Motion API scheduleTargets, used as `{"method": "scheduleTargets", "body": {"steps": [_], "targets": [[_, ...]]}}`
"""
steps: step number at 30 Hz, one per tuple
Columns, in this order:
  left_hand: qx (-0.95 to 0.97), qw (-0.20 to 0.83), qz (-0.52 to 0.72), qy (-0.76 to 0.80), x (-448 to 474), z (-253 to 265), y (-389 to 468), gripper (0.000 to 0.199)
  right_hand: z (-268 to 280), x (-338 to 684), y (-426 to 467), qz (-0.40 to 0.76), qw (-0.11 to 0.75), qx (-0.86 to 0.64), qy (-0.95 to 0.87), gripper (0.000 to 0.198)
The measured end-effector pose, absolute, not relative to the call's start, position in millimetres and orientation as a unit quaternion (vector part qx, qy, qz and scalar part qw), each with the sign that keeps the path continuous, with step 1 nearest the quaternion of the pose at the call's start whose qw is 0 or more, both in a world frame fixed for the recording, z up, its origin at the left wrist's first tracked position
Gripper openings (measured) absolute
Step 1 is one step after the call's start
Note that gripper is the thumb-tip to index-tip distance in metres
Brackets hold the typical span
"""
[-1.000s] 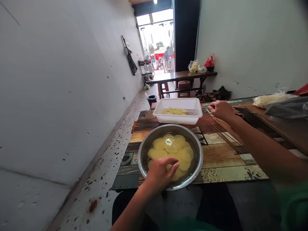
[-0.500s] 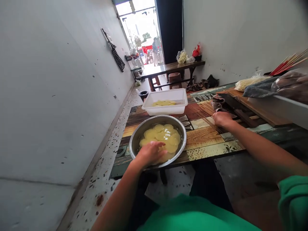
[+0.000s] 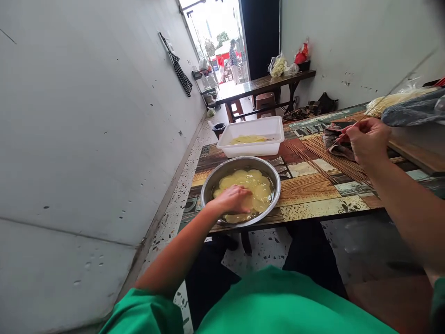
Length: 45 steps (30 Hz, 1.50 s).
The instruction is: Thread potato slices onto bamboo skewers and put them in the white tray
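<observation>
1 patchwork tbl [image 3: 309,186] w/ bowl [image 3: 241,163]; wall [image 3: 86,116] L.

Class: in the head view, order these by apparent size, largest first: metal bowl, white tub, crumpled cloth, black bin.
1. Metal bowl
2. White tub
3. Crumpled cloth, partly hidden
4. Black bin, partly hidden and farther away

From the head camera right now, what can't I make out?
Left hand, head view: its back hides whether it grips any of the yellow slices in the metal bowl.
Skewer in the right hand, head view: far end blurred, probably by motion.
Red item, head view: cut off by the right edge.
Person outside the doorway, head view: too small for detail.
</observation>
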<state>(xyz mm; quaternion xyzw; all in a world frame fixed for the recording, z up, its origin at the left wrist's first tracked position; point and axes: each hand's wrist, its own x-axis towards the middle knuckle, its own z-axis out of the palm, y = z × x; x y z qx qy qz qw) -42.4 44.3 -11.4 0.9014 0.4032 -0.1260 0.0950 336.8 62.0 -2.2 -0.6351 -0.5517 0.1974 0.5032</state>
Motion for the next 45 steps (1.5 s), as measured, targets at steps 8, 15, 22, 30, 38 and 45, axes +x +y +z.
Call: {"method": "scheduleTargets", "body": {"steps": [8, 15, 22, 30, 38, 45], "targets": [[0.821, 0.046, -0.172, 0.542, -69.1, -7.4, 63.1, 0.082, 15.2, 257.1, -13.1, 0.417, 0.735, -0.376, -0.38, 0.015], [0.805, 0.114, -0.141, 0.566, -79.1, -14.2, 61.3, 0.065, -30.5, 199.3, -75.6, 0.588, 0.607, -0.412, -0.34, 0.016], [0.783, 0.172, 0.066, 0.594, -67.6, -15.2, 53.8, 0.065, -47.5, 173.7, -102.1, 0.661, 0.492, -0.431, -0.367, 0.035], [0.746, 0.203, 0.112, 0.624, -68.5, -22.0, 55.4, 0.043, -52.3, 155.3, -107.6, 0.64, 0.435, -0.464, -0.431, 0.044], [0.62, 0.514, 0.271, 0.528, -88.5, -18.0, 54.7, 0.017, -46.5, 151.2, -111.9, 0.621, 0.415, -0.495, -0.444, 0.047], [0.45, 0.526, 0.505, 0.515, -69.9, -20.7, 46.5, 0.011, -49.9, 144.2, -112.0, 0.603, 0.407, -0.501, -0.469, 0.056]]}}
